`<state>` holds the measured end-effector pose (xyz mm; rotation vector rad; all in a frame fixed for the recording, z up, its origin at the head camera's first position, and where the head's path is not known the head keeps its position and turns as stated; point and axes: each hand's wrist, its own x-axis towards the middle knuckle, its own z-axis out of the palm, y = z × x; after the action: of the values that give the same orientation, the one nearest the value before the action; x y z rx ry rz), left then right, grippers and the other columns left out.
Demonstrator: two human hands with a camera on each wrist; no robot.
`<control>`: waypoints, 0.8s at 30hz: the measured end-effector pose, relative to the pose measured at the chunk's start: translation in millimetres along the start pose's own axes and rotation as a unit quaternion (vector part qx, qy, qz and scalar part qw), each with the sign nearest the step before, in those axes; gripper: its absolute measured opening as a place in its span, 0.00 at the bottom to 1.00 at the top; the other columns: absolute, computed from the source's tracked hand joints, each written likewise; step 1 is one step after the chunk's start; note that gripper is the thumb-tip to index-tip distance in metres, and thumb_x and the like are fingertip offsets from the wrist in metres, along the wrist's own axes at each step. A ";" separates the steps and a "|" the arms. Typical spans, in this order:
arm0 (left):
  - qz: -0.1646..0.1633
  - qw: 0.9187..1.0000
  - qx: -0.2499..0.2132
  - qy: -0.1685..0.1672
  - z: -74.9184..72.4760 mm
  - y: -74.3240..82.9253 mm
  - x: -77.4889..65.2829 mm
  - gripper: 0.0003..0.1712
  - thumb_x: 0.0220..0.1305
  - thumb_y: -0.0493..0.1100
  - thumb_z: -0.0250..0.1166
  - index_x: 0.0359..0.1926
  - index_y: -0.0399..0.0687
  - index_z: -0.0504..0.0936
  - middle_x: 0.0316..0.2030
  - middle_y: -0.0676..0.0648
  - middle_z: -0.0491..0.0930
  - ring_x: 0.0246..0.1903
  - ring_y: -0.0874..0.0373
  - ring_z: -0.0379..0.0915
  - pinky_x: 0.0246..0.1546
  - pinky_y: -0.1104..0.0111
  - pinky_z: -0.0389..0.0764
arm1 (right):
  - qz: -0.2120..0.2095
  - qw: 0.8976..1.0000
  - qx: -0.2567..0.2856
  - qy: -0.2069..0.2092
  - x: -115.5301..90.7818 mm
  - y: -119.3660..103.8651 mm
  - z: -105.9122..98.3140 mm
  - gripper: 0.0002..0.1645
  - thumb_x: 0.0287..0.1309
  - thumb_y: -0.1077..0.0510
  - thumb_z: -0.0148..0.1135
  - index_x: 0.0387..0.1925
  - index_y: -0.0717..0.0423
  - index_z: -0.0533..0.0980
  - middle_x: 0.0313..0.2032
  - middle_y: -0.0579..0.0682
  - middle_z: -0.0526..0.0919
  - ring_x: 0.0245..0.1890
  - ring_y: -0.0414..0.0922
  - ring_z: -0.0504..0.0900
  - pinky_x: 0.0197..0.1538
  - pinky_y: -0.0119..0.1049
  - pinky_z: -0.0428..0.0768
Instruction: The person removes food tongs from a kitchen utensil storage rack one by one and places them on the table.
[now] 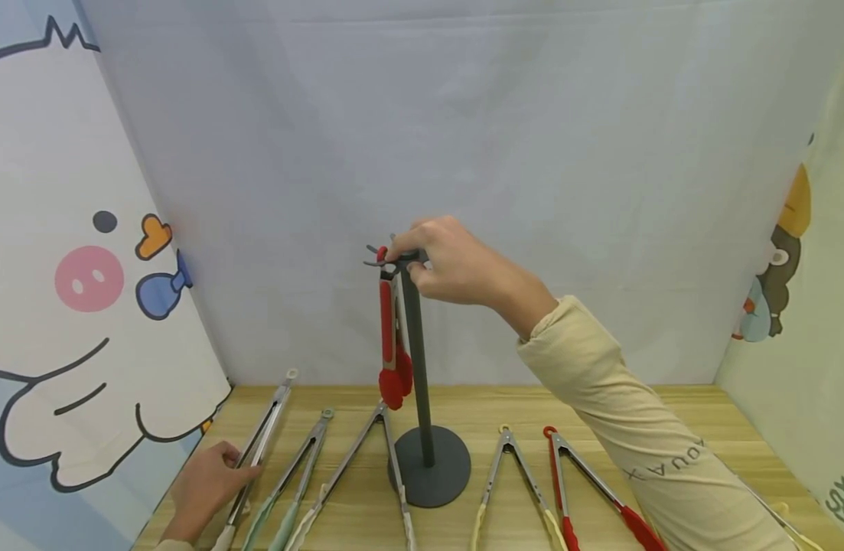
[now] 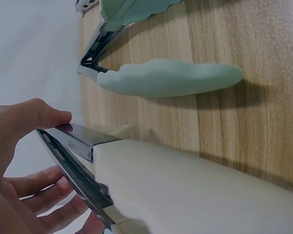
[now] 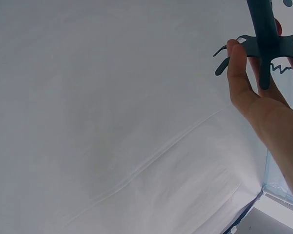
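Observation:
A dark grey stand (image 1: pixel 417 367) with a round base carries a ring of hooks at its top. My right hand (image 1: pixel 456 264) holds that hooked top, thumb on the near side and fingers over it; from below, in the right wrist view, the fingers (image 3: pixel 238 73) curl among the hooks (image 3: pixel 263 48). Red-tipped tongs (image 1: pixel 389 329) hang from a hook on the left side, folded together. At the left, my left hand (image 1: pixel 210 482) grips metal tongs with cream tips (image 2: pixel 185 185); its thumb (image 2: pixel 49 116) lies on one arm and the fingers on the other.
Spread along the wooden table (image 1: pixel 697 413) lie mint-tipped tongs (image 1: pixel 298 474), cream-tipped tongs (image 1: pixel 349 459), yellow-tipped tongs (image 1: pixel 493 467) and red-tipped splayed tongs (image 1: pixel 594 482). Another yellow-ended pair (image 1: pixel 776 516) lies beyond my right sleeve. A pale cloth wall (image 1: pixel 601 153) stands behind.

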<state>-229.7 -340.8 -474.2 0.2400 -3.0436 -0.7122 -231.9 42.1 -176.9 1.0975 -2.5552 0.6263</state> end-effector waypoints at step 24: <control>-0.012 0.999 -0.009 -0.029 10.1 0.6 3.0 0.31 0.47 0.58 0.71 0.40 0.35 0.79 0.33 0.44 0.79 0.26 0.54 0.72 0.21 0.60 0.73 | -0.010 1.000 0.005 -0.011 -0.9 3.3 -3.5 0.21 0.57 0.72 0.49 0.46 0.57 0.82 0.49 0.55 0.79 0.38 0.48 0.72 0.36 0.38 0.66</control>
<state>-233.2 -336.2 -483.0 0.2603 -3.0921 -0.7597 -233.5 46.4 -175.1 1.1373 -2.5588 0.6276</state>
